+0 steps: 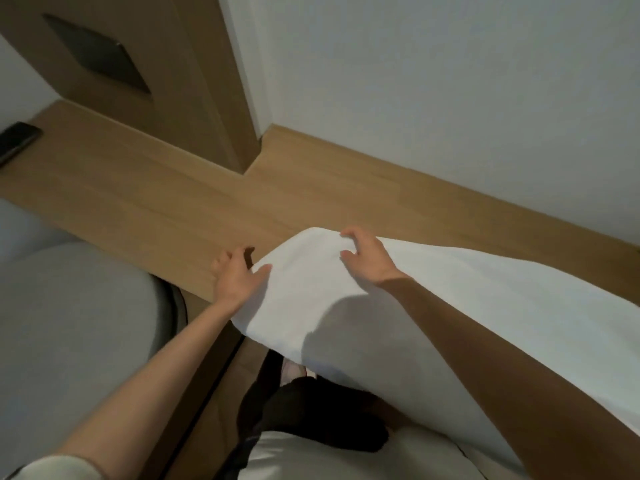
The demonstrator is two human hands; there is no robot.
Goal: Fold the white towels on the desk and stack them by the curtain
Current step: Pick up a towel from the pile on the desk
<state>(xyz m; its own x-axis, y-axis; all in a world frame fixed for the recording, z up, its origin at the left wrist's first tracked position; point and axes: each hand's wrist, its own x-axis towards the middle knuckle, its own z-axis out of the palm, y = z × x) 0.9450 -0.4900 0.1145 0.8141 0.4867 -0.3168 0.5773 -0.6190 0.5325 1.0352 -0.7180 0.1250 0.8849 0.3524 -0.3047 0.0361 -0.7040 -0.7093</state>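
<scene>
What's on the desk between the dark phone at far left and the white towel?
Head view: only bare wooden desk between the dark phone and the white towel; the left hand is at the towel's edge.
</scene>
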